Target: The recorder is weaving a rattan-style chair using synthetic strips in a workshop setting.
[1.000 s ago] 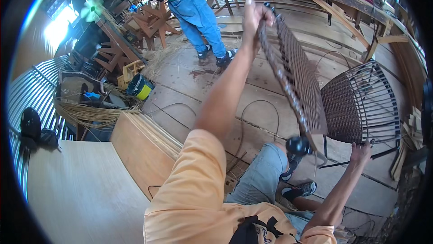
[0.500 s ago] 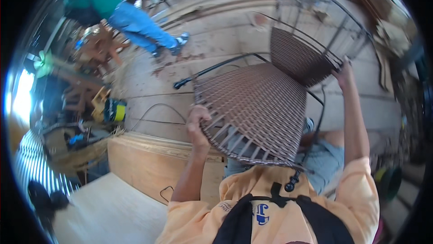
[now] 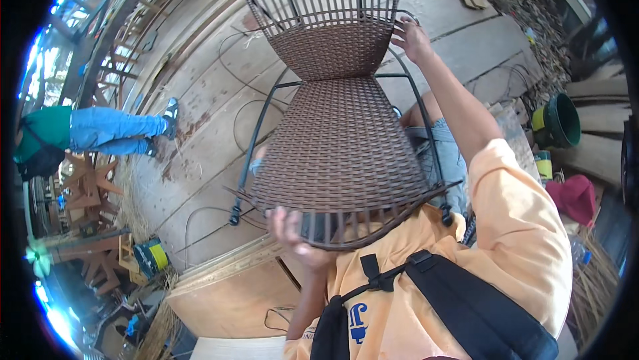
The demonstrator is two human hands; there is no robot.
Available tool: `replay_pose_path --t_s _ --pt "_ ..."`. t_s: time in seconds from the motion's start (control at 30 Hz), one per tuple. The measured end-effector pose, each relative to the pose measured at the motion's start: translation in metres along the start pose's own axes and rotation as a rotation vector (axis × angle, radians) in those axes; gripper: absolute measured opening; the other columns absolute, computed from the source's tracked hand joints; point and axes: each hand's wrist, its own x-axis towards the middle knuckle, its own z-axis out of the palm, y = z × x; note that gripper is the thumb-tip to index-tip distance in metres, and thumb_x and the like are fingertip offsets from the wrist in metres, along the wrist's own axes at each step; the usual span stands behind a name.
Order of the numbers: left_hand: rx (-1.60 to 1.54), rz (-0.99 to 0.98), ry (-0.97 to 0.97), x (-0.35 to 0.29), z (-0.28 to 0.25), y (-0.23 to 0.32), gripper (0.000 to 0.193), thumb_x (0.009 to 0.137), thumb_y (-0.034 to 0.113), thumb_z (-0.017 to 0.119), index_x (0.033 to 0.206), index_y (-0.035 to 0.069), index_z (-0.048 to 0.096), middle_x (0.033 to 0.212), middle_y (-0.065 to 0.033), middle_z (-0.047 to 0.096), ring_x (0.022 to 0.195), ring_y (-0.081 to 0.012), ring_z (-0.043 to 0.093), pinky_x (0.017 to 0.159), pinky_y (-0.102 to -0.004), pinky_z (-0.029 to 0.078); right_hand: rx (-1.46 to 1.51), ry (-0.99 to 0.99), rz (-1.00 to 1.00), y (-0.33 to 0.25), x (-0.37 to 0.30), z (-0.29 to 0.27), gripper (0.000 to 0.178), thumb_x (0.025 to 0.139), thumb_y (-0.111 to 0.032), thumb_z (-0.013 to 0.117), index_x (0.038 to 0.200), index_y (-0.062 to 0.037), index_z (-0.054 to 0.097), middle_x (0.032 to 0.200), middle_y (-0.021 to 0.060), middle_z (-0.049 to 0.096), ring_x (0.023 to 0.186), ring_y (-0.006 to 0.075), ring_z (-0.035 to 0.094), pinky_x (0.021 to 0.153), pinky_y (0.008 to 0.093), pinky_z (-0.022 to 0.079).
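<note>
A half-woven wicker chair (image 3: 339,133) lies before me, brown strands on a dark metal frame. Its seat and the lower part of its backrest are closely woven. Bare strips show at the seat's near edge and along the upper backrest. My left hand (image 3: 293,237) grips the near left edge of the seat, fingers curled over the rim. At the right side of the backrest, my right hand (image 3: 411,37) has its fingers closed round the frame's edge. Loose strand ends stick out at both near corners of the seat.
At the left stands another person (image 3: 100,130) in blue trousers. A wooden box (image 3: 233,293) is beside my left arm. Green buckets with yellow bands stand at left (image 3: 151,258) and right (image 3: 558,123). Loose cable-like strands (image 3: 190,227) lie on the plank floor (image 3: 219,153).
The chair has turned and swung left, so its backrest now points straight away from me. Both hands have kept hold; my right hand has moved left and farther away.
</note>
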Motion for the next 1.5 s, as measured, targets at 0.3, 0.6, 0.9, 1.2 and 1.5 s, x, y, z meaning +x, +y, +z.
replay_pose_path --t_s 0.3,0.6,0.9,1.2,1.5 --pt "-0.106 -0.122 -0.109 -0.014 0.011 0.033 0.055 0.094 0.044 0.012 0.105 0.009 0.054 0.119 -0.0123 0.050 0.120 -0.0363 0.038 0.102 -0.0538 0.015 0.213 0.165 -0.063 0.017 0.027 -0.016 0.021 0.090 -0.008 0.033 0.110 -0.0036 0.041 0.099 0.0124 0.056 0.085 0.0229 0.058 0.058 0.0383 0.054" --pt "-0.359 -0.041 -0.437 -0.004 -0.002 0.026 0.054 0.091 0.049 0.027 0.107 0.006 0.056 0.120 -0.0118 0.051 0.116 -0.0305 0.043 0.104 -0.0432 0.005 -0.044 0.107 -0.126 0.000 0.025 -0.011 0.027 0.090 -0.006 0.033 0.115 0.0007 0.040 0.102 0.0168 0.057 0.092 0.0252 0.058 0.068 0.0384 0.053" --pt "-0.215 0.106 -0.475 0.183 0.033 -0.038 0.034 0.081 0.009 0.056 0.112 -0.002 0.051 0.118 -0.0177 0.051 0.116 -0.0340 0.045 0.096 -0.0422 0.036 -0.259 0.138 -0.243 0.015 0.018 -0.021 0.035 0.089 -0.017 0.048 0.120 -0.0025 0.045 0.109 0.0087 0.056 0.096 0.0184 0.056 0.068 0.0299 0.044" --pt "0.360 0.232 -0.360 0.339 0.198 -0.162 0.055 0.083 0.040 0.053 0.121 0.000 0.047 0.120 -0.0219 0.050 0.115 -0.0325 0.046 0.103 -0.0521 0.021 -0.332 0.131 -0.216 0.014 0.014 -0.015 0.046 0.087 -0.014 0.051 0.130 -0.0094 0.039 0.117 0.0070 0.054 0.097 0.0164 0.052 0.073 0.0315 0.044" --pt "-0.100 0.078 -0.523 0.273 0.149 -0.311 0.035 0.091 0.030 0.043 0.094 0.001 0.062 0.085 -0.0232 0.060 0.076 -0.0372 0.057 0.066 -0.0403 0.044 -0.490 0.156 -0.292 0.008 0.008 0.004 0.056 0.086 -0.011 0.051 0.136 -0.0071 0.028 0.120 0.0097 0.054 0.106 0.0202 0.052 0.084 0.0302 0.045"
